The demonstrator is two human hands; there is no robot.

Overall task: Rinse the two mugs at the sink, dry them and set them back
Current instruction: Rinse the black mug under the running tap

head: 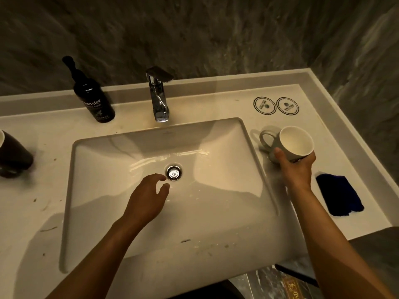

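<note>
My right hand (pixel 295 169) grips a grey mug (pixel 294 143) with a white inside from below, tilted with its mouth toward me, just above the counter right of the sink basin (pixel 121 152). Its handle points left. My left hand (pixel 149 199) hovers over the basin near the drain (pixel 173 173), fingers relaxed and holding nothing. A dark mug (pixel 13 156) stands on the counter at the far left edge, partly cut off. A dark blue cloth (pixel 339 195) lies on the counter at the right.
A chrome tap (pixel 158 96) stands behind the basin; no water runs. A black pump bottle (pixel 92 96) is at the back left. Two round coasters (pixel 276 105) lie at the back right. The stone wall rises close behind and to the right.
</note>
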